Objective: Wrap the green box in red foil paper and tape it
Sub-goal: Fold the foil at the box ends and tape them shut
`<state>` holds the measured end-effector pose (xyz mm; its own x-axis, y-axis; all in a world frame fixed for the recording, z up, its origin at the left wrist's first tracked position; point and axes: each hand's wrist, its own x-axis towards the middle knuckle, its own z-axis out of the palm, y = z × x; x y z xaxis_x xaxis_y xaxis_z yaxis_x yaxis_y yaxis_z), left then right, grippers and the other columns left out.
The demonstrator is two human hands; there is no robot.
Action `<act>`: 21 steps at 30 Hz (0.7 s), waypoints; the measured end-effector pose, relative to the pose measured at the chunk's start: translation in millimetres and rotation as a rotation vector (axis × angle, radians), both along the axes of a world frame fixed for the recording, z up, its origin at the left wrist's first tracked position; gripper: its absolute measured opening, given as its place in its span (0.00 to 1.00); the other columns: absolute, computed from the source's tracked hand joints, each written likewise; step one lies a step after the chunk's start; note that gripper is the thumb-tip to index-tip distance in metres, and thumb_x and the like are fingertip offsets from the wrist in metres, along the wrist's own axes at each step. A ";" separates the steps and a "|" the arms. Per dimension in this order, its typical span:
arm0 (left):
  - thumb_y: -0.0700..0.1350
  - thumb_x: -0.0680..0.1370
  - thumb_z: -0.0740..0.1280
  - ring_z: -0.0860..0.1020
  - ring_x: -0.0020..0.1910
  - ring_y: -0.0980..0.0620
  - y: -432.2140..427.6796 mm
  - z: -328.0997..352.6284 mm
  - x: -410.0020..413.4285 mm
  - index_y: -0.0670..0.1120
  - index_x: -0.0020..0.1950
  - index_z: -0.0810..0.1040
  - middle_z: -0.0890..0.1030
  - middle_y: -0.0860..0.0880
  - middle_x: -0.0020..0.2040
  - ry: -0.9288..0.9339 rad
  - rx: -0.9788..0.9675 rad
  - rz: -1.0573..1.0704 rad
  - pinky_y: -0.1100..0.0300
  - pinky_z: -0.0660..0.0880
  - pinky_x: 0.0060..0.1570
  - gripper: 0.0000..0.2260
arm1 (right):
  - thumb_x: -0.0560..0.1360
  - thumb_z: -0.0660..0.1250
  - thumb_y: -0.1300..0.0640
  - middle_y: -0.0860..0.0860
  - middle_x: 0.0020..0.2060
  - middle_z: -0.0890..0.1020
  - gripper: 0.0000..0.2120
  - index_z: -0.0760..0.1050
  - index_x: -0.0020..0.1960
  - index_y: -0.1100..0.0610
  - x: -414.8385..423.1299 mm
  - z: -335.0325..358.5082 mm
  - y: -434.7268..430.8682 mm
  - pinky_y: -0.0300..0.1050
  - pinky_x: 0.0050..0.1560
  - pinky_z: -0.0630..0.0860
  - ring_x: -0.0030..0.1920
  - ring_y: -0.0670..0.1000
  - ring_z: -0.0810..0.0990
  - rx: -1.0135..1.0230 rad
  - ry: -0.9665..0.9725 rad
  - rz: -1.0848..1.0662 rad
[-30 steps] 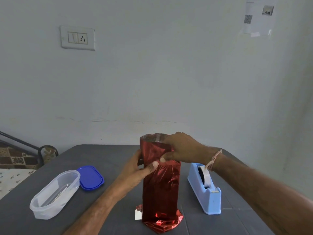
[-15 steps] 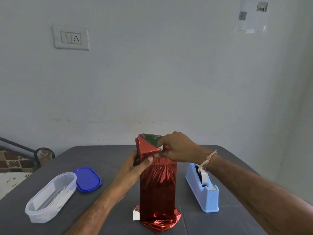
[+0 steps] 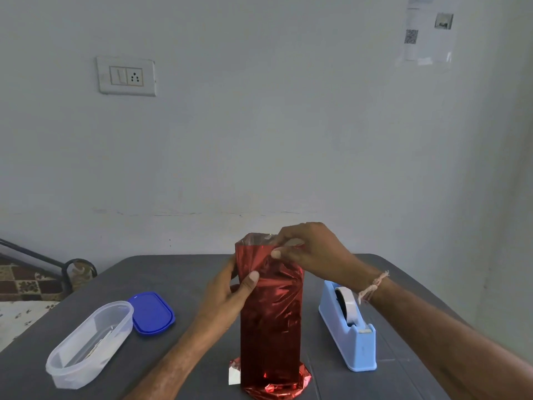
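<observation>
Head view, only one.

- Red foil paper (image 3: 271, 313) stands as a tall upright column at lower centre of the frame, on the dark grey table (image 3: 173, 272). The green box is inside it and hidden by the foil.
- Left hand (image 3: 227, 295) grips the column's left side, about a third of the way down. Its fingers are curled round the back and the thumb is pressed flat on the front face.
- Right hand (image 3: 311, 249) is at the top right corner. Thumb and fingertips pinch the foil's upper edge, and the foil bunches into creases under the pinch.
- Both hands are closed on foil. The column sits between them, left hand lower and right hand higher.
- Foil look: glossy and heavily wrinkled. The top rim is open like a tube, with the silvery inner side (image 3: 256, 238) showing. The bottom flares out in a crumpled skirt on the table, with a small pale flap (image 3: 234, 376) at its left.
- A thread bracelet (image 3: 372, 287) is on the right wrist.
- A light blue tape dispenser (image 3: 350, 339) sits just right of the column, not touching it.
- A clear oval container (image 3: 86, 345) is at lower left, with its blue lid (image 3: 151, 313) beside it.
- On the wall, a switch plate (image 3: 126, 76) is at upper left and a sheet with a QR code (image 3: 427, 33) at upper right.
</observation>
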<state>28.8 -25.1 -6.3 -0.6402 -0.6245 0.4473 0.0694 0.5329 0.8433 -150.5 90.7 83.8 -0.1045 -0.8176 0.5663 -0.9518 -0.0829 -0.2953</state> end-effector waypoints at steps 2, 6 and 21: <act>0.49 0.82 0.64 0.78 0.53 0.74 2.7 -1.1 0.5 0.51 0.70 0.73 0.81 0.59 0.59 -0.001 -0.009 0.000 0.78 0.74 0.45 0.16 | 0.74 0.75 0.45 0.39 0.41 0.86 0.08 0.85 0.47 0.48 2.2 1.8 6.4 0.38 0.49 0.77 0.44 0.39 0.83 -0.006 -0.096 0.027; 0.54 0.80 0.64 0.79 0.55 0.72 8.2 -1.6 -0.3 0.56 0.70 0.72 0.82 0.61 0.57 -0.003 -0.009 -0.007 0.76 0.74 0.48 0.18 | 0.71 0.75 0.39 0.39 0.35 0.84 0.12 0.84 0.43 0.48 9.0 5.3 4.9 0.39 0.46 0.75 0.41 0.40 0.82 0.032 0.039 -0.002; 0.56 0.77 0.70 0.76 0.65 0.66 9.6 -14.5 1.0 0.59 0.77 0.66 0.80 0.64 0.65 -0.022 -0.108 -0.077 0.70 0.74 0.61 0.29 | 0.76 0.66 0.35 0.39 0.73 0.68 0.44 0.51 0.83 0.48 40.2 -93.6 48.8 0.33 0.70 0.63 0.72 0.38 0.66 -0.113 -0.585 -0.226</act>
<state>29.8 -15.5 -20.8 -0.6944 -0.5224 0.4949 0.0958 0.6145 0.7831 -110.3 139.5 -9.7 -0.5855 -0.6774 0.4452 -0.6337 0.0400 -0.7725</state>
